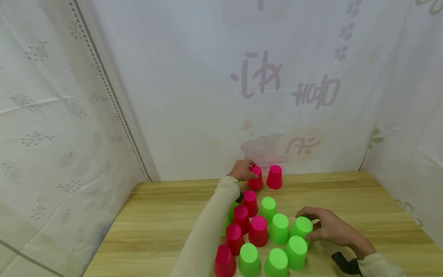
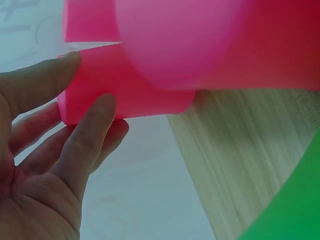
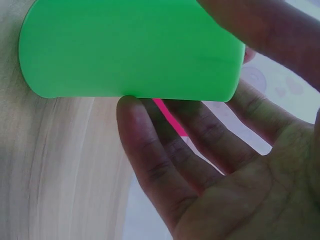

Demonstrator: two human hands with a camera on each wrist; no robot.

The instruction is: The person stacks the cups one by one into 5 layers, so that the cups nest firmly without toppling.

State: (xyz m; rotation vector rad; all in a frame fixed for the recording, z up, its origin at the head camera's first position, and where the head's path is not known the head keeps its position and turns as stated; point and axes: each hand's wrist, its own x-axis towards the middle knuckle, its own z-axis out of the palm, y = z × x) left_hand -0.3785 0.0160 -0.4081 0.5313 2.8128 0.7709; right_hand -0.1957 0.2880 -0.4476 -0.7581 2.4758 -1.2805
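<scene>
Fingers are being clamped, apparently for steadying: left hand point(image 1: 241, 171), far red tapered plastic cup point(image 1: 255, 182); right hand point(image 1: 333, 227), near green tapered cup point(image 1: 300, 227).

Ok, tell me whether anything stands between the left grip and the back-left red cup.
Nothing visible does: the left grip holds the back-left red cup. The other back red cup stands to its right, beyond it.

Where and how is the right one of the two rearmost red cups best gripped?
I would pinch the right red cup by its sides, just below the closed top, coming from above and the right. It stands upside down and tapers upward, so a higher grip spans less width. The left hand holds the left red cup beside it; the right side looks free.
</scene>
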